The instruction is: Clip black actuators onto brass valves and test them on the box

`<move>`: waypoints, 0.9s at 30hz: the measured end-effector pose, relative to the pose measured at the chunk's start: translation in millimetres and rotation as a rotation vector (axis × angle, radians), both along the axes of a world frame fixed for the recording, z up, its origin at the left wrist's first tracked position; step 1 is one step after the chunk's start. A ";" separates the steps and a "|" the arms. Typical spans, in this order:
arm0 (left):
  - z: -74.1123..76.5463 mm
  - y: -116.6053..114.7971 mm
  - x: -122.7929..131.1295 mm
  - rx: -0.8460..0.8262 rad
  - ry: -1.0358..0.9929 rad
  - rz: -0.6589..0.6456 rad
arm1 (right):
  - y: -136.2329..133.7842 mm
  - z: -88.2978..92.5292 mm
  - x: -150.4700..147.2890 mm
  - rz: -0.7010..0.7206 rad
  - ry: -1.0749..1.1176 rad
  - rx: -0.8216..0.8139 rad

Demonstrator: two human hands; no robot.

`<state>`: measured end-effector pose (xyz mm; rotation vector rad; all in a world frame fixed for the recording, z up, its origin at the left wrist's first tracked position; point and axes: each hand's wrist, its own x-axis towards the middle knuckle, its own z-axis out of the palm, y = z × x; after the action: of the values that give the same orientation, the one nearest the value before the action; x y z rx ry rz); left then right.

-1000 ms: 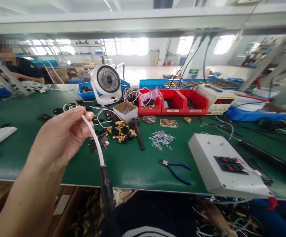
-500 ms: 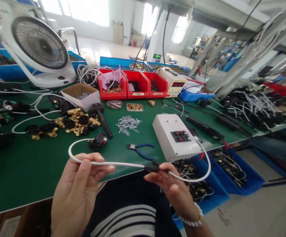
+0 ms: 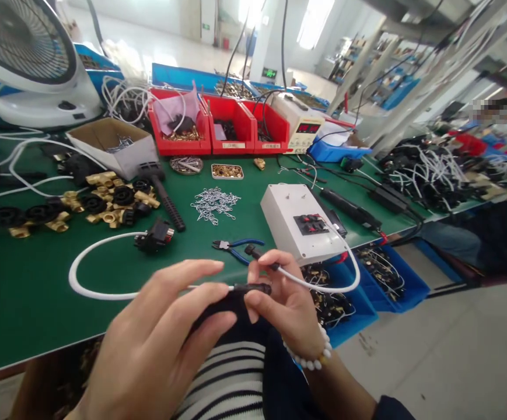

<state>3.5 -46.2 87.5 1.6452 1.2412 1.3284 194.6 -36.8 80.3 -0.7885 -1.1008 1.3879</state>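
My right hand (image 3: 286, 297) grips two black cable connectors, apart from each other. One connector (image 3: 253, 288) lies at its thumb and points left; the other connector (image 3: 259, 254) sticks up between its fingers. From the upper one a white cable (image 3: 345, 288) loops right to a grey-white box (image 3: 294, 216) with black terminals. My left hand (image 3: 170, 326) is beside the lower connector, its fingers apart and partly hiding the white cable (image 3: 91, 293) behind them. That cable curves left to a small black part (image 3: 154, 235) on the table. Blue-handled cutters (image 3: 240, 249) lie just beyond my hands.
Brass fittings with black knobs (image 3: 108, 204) and a pile of metal clips (image 3: 214, 204) lie on the green table (image 3: 30, 303). Red bins (image 3: 231, 128), a power supply (image 3: 301, 125) and a fan (image 3: 30, 58) stand behind. Blue bins (image 3: 358, 303) hang below the right edge.
The two connectors, joined in one line before, are now apart in my right hand. My left hand has let go of the cable and moved right, its fingers spreading. The view has shifted right.
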 end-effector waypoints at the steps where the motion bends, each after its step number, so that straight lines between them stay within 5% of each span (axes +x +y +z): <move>1: 5.2 5.8 6.0 0.093 0.082 -0.071 | -0.6 0.8 0.1 0.038 0.014 0.006; 5: 9.2 11.8 18.9 0.281 0.208 -0.108 | -1.0 -0.5 7.4 -0.015 -0.002 0.085; 12: 1.8 1.9 15.6 0.213 0.210 0.044 | -7.0 -1.2 15.6 -0.293 -0.096 0.190; 27: 7.2 4.8 13.4 0.340 0.497 -0.074 | -13.5 3.0 15.4 -0.191 -0.123 0.198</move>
<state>16.9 -41.4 94.7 2.3431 1.2550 1.1679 210.0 -50.3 83.3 -0.8193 -1.2044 1.0642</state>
